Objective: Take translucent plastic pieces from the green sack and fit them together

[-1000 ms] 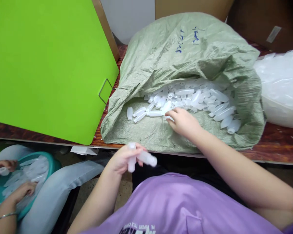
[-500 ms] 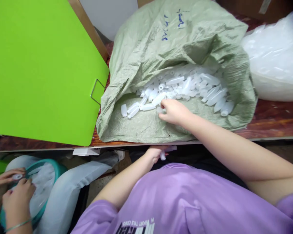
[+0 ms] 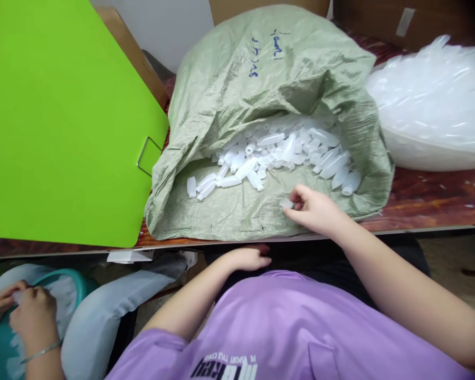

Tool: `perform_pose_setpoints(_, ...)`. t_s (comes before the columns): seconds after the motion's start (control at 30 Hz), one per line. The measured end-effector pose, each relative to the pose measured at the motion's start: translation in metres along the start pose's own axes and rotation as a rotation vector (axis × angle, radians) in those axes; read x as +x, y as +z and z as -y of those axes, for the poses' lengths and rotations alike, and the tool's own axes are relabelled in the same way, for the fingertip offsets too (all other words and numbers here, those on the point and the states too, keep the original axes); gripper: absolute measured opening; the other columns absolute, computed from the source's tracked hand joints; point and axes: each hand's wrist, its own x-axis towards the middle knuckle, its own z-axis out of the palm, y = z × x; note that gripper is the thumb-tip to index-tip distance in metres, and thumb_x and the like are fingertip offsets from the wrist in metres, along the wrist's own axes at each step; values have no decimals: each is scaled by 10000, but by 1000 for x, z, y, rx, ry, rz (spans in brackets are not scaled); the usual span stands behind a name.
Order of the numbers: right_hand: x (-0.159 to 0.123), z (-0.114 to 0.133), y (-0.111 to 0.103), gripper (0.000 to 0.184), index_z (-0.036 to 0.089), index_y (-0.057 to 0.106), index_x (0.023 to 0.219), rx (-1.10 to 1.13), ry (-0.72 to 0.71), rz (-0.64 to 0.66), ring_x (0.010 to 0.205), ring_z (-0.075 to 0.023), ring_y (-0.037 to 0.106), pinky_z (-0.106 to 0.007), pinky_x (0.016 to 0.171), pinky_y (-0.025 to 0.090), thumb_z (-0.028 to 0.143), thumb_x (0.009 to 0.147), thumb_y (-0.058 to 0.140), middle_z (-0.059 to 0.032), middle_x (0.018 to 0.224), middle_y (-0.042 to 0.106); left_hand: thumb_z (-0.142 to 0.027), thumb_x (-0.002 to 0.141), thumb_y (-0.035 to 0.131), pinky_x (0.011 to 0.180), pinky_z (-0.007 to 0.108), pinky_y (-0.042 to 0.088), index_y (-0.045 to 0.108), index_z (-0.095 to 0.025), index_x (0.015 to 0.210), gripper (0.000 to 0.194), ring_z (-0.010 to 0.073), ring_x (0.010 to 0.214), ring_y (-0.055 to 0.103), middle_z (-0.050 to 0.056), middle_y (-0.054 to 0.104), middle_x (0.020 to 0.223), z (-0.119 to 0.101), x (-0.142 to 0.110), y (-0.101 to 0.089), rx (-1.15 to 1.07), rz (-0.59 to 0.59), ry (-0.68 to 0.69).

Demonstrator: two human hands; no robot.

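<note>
My right hand (image 3: 316, 208) is above the front of a pale green woven sack (image 3: 217, 103), thumb and fingers pinched on one small translucent plastic tube (image 3: 286, 203). Behind it, in the sack's mouth, lies a heap of similar tubes (image 3: 291, 145), some tapered. Several loose ones lie at the left of the opening. My left hand (image 3: 249, 257) is low, just below the table edge, by my lap. Its thumb and a finger stand apart, no tube shows between them, and the other fingers are partly hidden.
A bright green board (image 3: 71, 132) with a wire handle stands to the left. A clear bag of white pieces (image 3: 435, 105) sits at the right on the table (image 3: 439, 198). Lower left, another person's hands (image 3: 35, 316) work over a teal basin (image 3: 77, 287).
My right hand has drawn back from the heap, towards me and to the right, with a tube. White tubes seen at my left hand before no longer show there.
</note>
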Motion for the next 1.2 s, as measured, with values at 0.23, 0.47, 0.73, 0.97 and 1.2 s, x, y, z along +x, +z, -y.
perform_pose_setpoints(0.23,0,-4,14,152,214,495,759,-137,-115,9,556,-142,533,-243,501,377,355,735,545,5,646,559,-495,817,409,693,265,449,631,-194,883,380,182,765,613,35,676,851,-43,-31,-105,541,62,40)
perform_pose_setpoints(0.47,-3,-3,23,197,202,518,842,-93,-135,-31,676,-174,606,-268,573,446,383,768,538,-30,745,626,-677,647,529,945,406,357,258,-221,1391,914,350,1224,390,184,328,1378,-45,28,-165,835,-575,-168)
perform_pose_setpoints(0.73,-9,-13,29,269,179,555,969,11,-166,-77,739,-187,632,-289,635,484,388,805,517,-63,837,656,-549,593,592,875,386,410,413,-291,1279,755,340,1114,473,129,373,1300,-60,65,-168,968,-375,-285)
perform_pose_setpoints(0.97,-6,-14,33,251,173,565,966,-25,-232,-96,792,-201,623,-323,710,489,358,801,525,-66,852,658,-468,456,670,745,392,467,418,-193,1287,911,358,1009,536,189,242,1408,-86,93,-169,1015,-245,-449)
perform_pose_setpoints(1.2,-9,-12,31,242,169,564,965,-20,-254,-99,784,-205,625,-322,681,490,343,802,523,-74,848,661,-433,434,690,675,412,474,535,-122,1170,815,372,887,584,244,346,1349,-87,94,-163,979,-306,-407)
